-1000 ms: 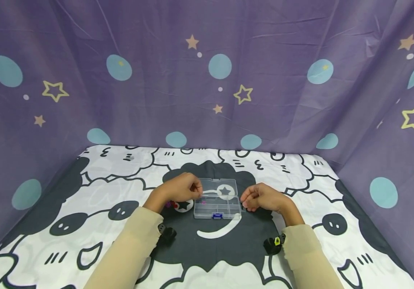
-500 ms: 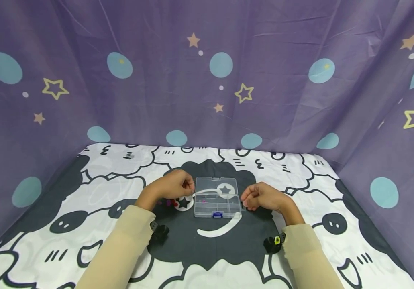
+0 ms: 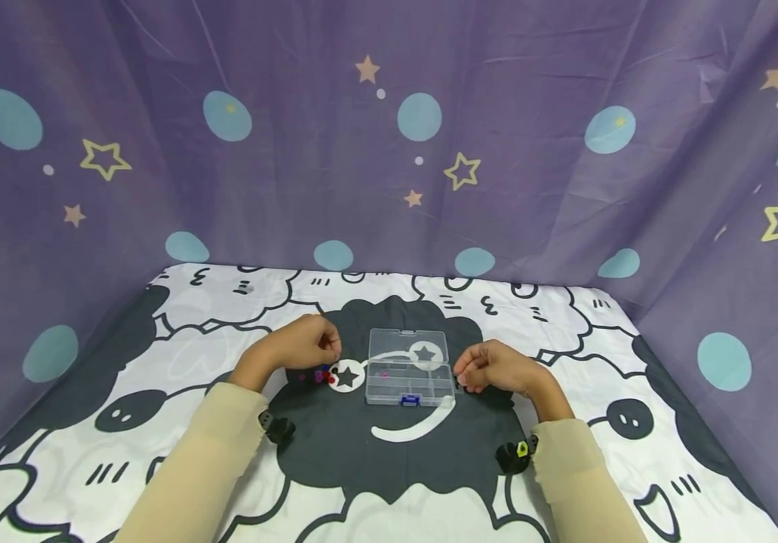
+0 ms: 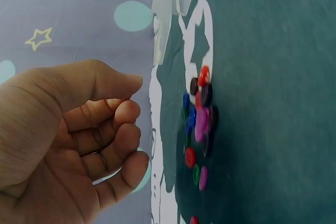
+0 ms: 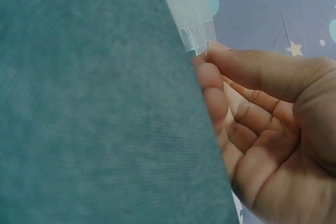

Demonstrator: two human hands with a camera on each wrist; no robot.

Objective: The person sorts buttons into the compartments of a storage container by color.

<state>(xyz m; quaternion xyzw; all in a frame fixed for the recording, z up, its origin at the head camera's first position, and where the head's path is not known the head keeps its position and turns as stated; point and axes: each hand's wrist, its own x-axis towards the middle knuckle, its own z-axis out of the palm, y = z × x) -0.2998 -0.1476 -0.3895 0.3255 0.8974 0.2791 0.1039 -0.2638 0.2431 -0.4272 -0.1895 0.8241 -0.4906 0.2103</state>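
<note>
A clear plastic compartment box (image 3: pixel 407 397), lid raised at the back and blue latch in front, lies on the dark part of the cloth. One pink button (image 3: pixel 385 375) shows in a left compartment. Left of the box lies a loose pile of small buttons (image 4: pixel 201 124) in red, pink, blue, green and dark colours. My left hand (image 3: pixel 303 343) hovers close over that pile, fingers loosely curled and nothing between them. At the box's right side, my right hand (image 3: pixel 493 369) has thumb and index finger together on its edge; the other fingers curl in below.
The cloth (image 3: pixel 402 460) is printed with cartoon sheep in black and white. Behind and on both sides hangs a purple curtain (image 3: pixel 280 151) with stars and blue dots. A dark wrist strap (image 3: pixel 278 428) shows below the left hand.
My left hand has moved from over the box's left side leftward to the button pile, uncovering more buttons. My right hand stays at the box's right edge.
</note>
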